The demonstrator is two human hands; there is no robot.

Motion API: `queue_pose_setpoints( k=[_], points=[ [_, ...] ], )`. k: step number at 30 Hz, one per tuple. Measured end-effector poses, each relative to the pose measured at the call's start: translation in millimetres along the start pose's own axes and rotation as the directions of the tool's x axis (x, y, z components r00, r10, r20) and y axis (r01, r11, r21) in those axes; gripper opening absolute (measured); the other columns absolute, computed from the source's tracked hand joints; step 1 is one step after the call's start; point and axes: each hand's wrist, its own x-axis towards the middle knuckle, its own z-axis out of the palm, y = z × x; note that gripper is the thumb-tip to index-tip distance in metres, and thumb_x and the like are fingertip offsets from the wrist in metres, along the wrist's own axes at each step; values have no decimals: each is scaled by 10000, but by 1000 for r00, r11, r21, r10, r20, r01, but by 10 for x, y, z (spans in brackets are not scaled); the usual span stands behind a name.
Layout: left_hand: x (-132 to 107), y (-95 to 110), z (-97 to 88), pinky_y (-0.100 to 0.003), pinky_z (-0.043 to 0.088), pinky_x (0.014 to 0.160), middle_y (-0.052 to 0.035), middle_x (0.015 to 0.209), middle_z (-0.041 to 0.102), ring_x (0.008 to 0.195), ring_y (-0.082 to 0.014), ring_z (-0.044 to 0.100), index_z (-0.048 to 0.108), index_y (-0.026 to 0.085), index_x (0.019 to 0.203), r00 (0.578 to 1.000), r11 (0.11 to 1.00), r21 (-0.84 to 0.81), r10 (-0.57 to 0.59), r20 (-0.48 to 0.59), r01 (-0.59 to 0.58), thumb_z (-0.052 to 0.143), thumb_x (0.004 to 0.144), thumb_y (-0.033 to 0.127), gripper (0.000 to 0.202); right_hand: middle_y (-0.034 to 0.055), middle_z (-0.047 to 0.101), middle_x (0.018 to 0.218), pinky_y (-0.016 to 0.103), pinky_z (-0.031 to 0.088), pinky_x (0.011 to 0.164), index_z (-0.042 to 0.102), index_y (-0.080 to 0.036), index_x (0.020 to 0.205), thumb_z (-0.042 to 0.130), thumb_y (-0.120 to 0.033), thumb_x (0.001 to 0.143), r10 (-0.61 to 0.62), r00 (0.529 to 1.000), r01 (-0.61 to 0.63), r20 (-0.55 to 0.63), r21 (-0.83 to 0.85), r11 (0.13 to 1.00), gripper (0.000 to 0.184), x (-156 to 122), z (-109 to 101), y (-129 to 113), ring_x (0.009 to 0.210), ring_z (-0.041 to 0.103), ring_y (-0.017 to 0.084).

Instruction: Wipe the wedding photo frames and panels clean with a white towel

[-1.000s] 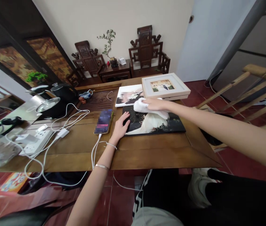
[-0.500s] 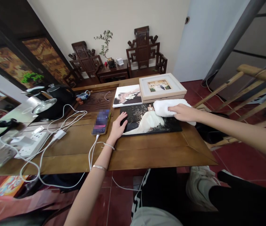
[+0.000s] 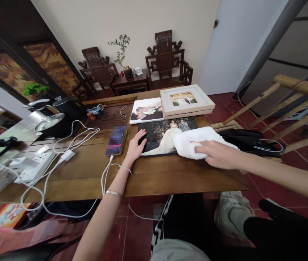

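A dark wedding photo panel (image 3: 156, 136) lies flat on the wooden table (image 3: 154, 177). My left hand (image 3: 136, 145) rests on its left edge with the fingers spread. In my right hand (image 3: 215, 154) is a folded white towel (image 3: 189, 141), which covers the panel's lower right part. Behind the panel are a white-edged photo panel (image 3: 147, 110) and a light wooden picture frame (image 3: 188, 100), side by side. A phone (image 3: 116, 140) with a charging cable lies to the left of my left hand.
A white power strip (image 3: 35, 168) and tangled white cables (image 3: 85, 132) cover the table's left side. A dark kettle (image 3: 68, 108) and a lidded pot (image 3: 50, 125) stand behind them. A bamboo rack (image 3: 295, 85) stands to the right, with a black bag (image 3: 243, 139) beside it.
My right hand has moved the towel toward me, from the panel's upper right to its lower right. The couple at the top of the picture now shows. My left hand has stayed in place.
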Motion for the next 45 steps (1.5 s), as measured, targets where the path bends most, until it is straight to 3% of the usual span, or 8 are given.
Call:
queue_pose_setpoints(
  k=[3,7,17,27,31,35,41,45],
  points=[
    [1,0,0,-472,311,1207,-127,1427,573,1404,-248,459,653,160,1255,1000,1000,-4,7,-6,-7,548,909,293,385,65,616,767,309,352,653,561,-207,802,425,-31,662,-6,1000,6,15,-38,999,263,206,-76,149,735,580,225],
    [-1,2,-2,-473,306,1209,-121,1431,571,1407,-246,454,653,169,1256,1000,1000,-10,3,-4,-3,551,909,303,385,51,575,695,304,316,628,577,-199,832,432,-41,656,-13,1000,14,22,-70,997,277,546,-183,363,709,547,224],
    [-1,-17,6,-472,307,1210,-105,1424,582,1406,-238,456,652,186,1252,1000,1000,-11,9,-11,-9,549,911,299,373,94,641,795,306,344,652,640,-181,996,458,-61,693,76,997,-76,-10,-109,991,374,1095,-332,647,799,583,253],
    [1,-13,3,-475,304,1211,-102,1426,579,1405,-239,458,658,190,1244,1000,1000,-13,-2,-11,2,554,911,289,362,112,672,848,315,378,691,614,-176,880,440,-38,682,14,997,-20,-76,-88,996,298,603,-79,363,798,612,249],
    [3,-9,1,-469,306,1211,-103,1427,579,1405,-240,458,653,186,1249,1000,1000,-9,-5,-3,5,553,912,287,366,173,679,1090,397,436,877,612,-182,872,431,-10,659,-2,998,-2,-71,-49,999,328,252,36,169,1051,625,302],
    [3,5,-7,-474,312,1207,-119,1429,574,1404,-250,459,655,172,1246,1000,1000,-9,-1,2,1,552,916,288,365,177,597,1339,511,371,1054,625,-198,892,440,2,642,19,999,-20,-47,-3,1000,370,-26,117,0,1264,537,330],
    [1,30,-13,-467,310,1209,-104,1433,573,1405,-240,457,653,187,1250,1000,1000,4,-10,2,10,548,916,282,362,153,659,1233,468,417,1002,603,-215,837,440,8,624,7,1000,-6,-25,20,1000,349,-70,76,-57,1248,554,320],
    [2,24,-13,-474,307,1211,-97,1435,571,1406,-241,456,654,197,1250,1000,1000,4,-15,4,15,552,913,278,361,137,693,1000,353,443,787,574,-208,802,428,-3,647,-22,1000,22,-2,-41,999,296,105,-8,45,998,647,290]
  ],
)
